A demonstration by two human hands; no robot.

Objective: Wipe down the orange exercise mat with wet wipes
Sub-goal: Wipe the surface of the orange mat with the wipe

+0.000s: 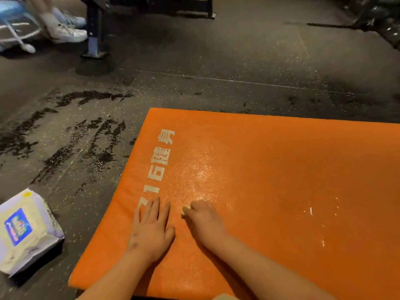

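Observation:
The orange exercise mat (270,169) lies on the dark gym floor and fills the lower right of the view, with white characters printed along its left end. My left hand (151,230) lies flat on the mat near that print, fingers straight. Just to its right, my right hand (203,219) is curled over a white wet wipe (185,210); only a small edge of the wipe shows by the fingers. Wet sheen glints on the mat ahead of and to the right of my hands.
A white pack of wet wipes (23,232) with a blue label lies on the floor left of the mat. Wet streaks darken the floor (82,135) beyond it. A bench leg (94,33) and another person's white shoes (65,29) are at the far left.

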